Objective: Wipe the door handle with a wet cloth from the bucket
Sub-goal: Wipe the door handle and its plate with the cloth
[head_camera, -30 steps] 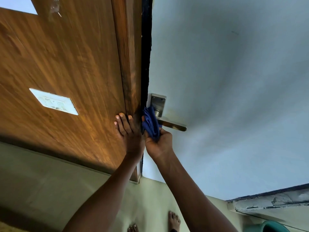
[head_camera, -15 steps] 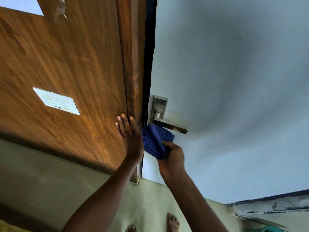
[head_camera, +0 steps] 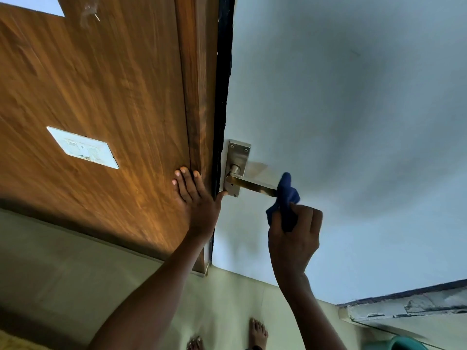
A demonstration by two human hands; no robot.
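We see the door handle [head_camera: 249, 184] on the pale blue door [head_camera: 341, 109], close to the door's left edge. It is a metal lever with a square section; its upper face shines in a golden tone, and its base sits on a tall grey plate [head_camera: 237, 157] with screws at the corners. The long axis of the lever runs from the plate toward the right and a little downward in the picture, so the free end points to the right, away from the door edge.

The cloth [head_camera: 285, 198] is dark blue and crumpled. Its upper part touches the free end of the lever and hides the tip. The right hand [head_camera: 294, 238] is under the lever, and its fingers [head_camera: 307, 218] are clenched around the lower part of the cloth.

The left hand [head_camera: 199, 200] lies flat on the brown wooden frame [head_camera: 197, 97] beside the door. Its fingers are stretched out and hold nothing; the thumb reaches toward the lower corner of the plate.

On the wooden panel to the left there is a white switch plate [head_camera: 82, 147]. At the bottom we see two bare feet [head_camera: 257, 333] on the floor, and in the lower right corner a green rim, maybe the bucket [head_camera: 401, 344], but we cannot tell for sure.
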